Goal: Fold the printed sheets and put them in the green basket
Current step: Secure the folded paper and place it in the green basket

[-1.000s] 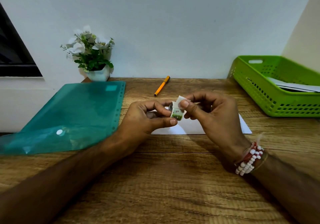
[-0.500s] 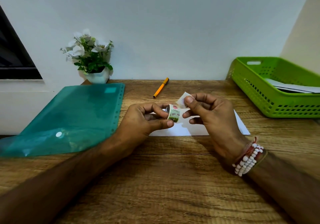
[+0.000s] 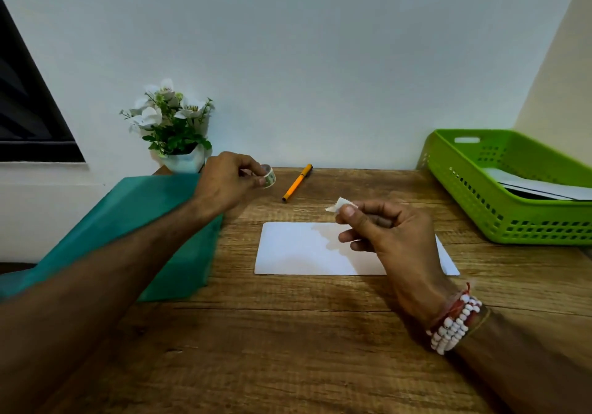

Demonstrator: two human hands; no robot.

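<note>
Head view, nearest first: the worktop [image 3: 288, 349] shows a broad stretch of wood grain between my two forearms, reaching up to the folded sheet [image 3: 304, 250]. A bead bracelet [image 3: 455, 327] sits on my right wrist.

The folded sheet lies flat at the middle of the worktop. It is a long white rectangle with its long edges running side to side, crisp corners and a plain white face up. Its right end is hidden behind my right wrist. A strip of wood separates its left edge from the teal folder [image 3: 153, 221], which my left forearm crosses.

My right grip [image 3: 390, 234] is held over the sheet's right half and throws a shadow on it. Thumb and forefinger are pinched on a small piece of tape [image 3: 339, 204] with a zigzag torn edge.

To the right, past a gap of wood, the green basket [image 3: 480, 202] stands against the wall corner, well apart from the sheet. More white sheets [image 3: 544, 187] lie inside it.

Farther off, my left grip [image 3: 230, 179] is curled round a roll of tape [image 3: 268, 175] with a green print, beyond the folder's far corner. I cannot tell whether the roll touches the wood. Just to its right an orange pen [image 3: 297, 183] lies slanted, apart from the sheet's far edge. A potted plant [image 3: 176, 125] with white flowers stands at the back by the wall.
</note>
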